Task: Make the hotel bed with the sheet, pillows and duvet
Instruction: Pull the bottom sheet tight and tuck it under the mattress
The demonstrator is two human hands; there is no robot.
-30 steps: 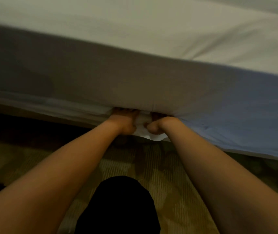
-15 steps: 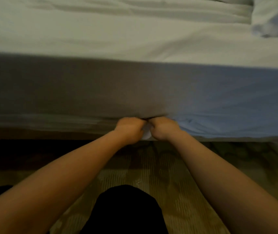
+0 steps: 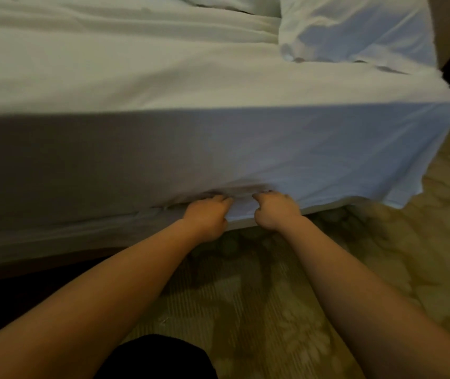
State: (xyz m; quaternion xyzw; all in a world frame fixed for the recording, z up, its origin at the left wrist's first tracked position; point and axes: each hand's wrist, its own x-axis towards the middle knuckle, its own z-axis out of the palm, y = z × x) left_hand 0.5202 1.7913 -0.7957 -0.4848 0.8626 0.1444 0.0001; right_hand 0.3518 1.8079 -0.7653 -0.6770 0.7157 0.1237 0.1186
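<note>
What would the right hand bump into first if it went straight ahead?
The right hand would press straight into the white sheet it grips, with the bed probably just behind; how far the gap there goes is hidden.

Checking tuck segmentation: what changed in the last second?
Left hand and right hand, touching half a second ago, drew slightly apart, baring more sheet between them. Both still grip its lower edge. The pillow came into view.
</note>
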